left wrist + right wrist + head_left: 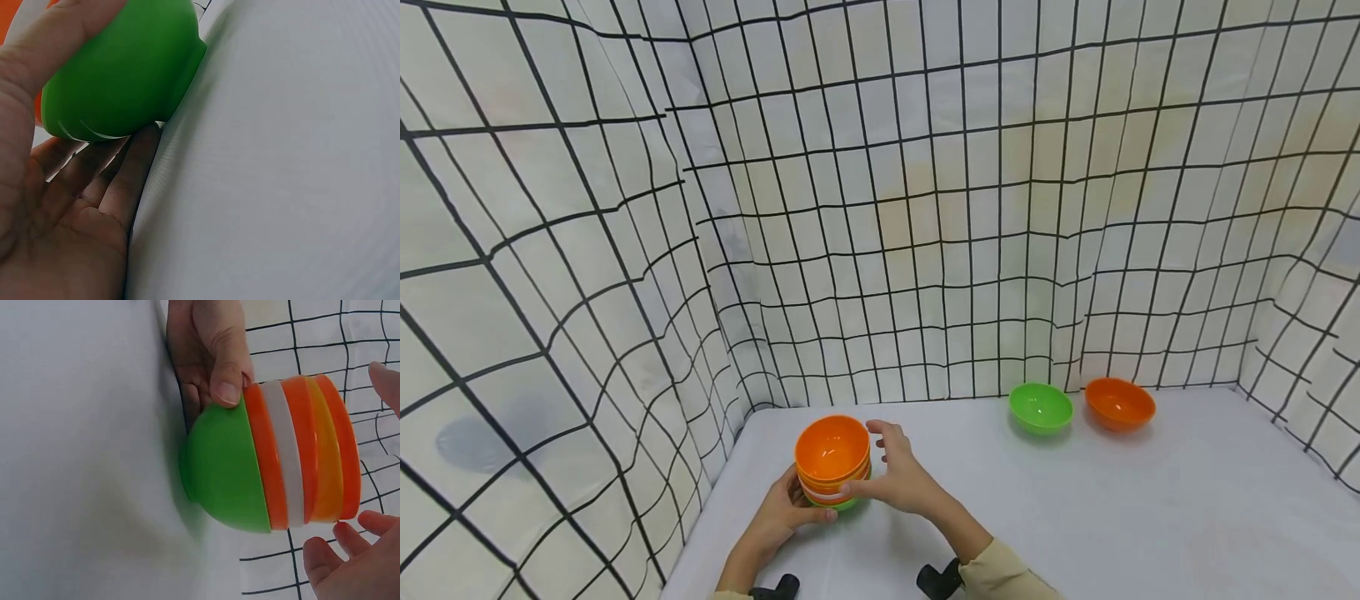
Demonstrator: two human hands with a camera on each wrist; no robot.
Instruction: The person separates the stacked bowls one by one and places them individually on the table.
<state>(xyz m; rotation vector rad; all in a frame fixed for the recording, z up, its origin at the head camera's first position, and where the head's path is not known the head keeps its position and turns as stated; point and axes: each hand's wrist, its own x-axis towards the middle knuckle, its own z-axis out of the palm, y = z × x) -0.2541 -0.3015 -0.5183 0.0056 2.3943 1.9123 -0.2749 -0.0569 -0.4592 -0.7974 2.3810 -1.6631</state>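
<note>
Left hand point(778, 512): thumb and fingers curled round the lower part of a stack of bowls point(833, 458), clamped on the bottom green bowl point(225, 472). Thumb lay against its side near the rim; the other fingers reached round the opposite side, low by the table point(1000, 517).

Right hand point(898, 483): thumb and fingers spread well apart, bracketing the upper stack without closing on it. Right wrist view showed the lower fingertips just beside the rim of the top orange bowl point(340, 447); could not tell whether any of them touched.

Stack stood upright on the table, left of the middle in the head view, mouths up. Above the green came a lower orange bowl point(265, 456), a white bowl point(282, 453), a middle orange bowl point(301, 450), a yellow bowl point(325, 450), then the top orange.

Well apart, toward the far right: a second green bowl point(1041, 408) near a separate orange bowl point(1120, 404).
</note>
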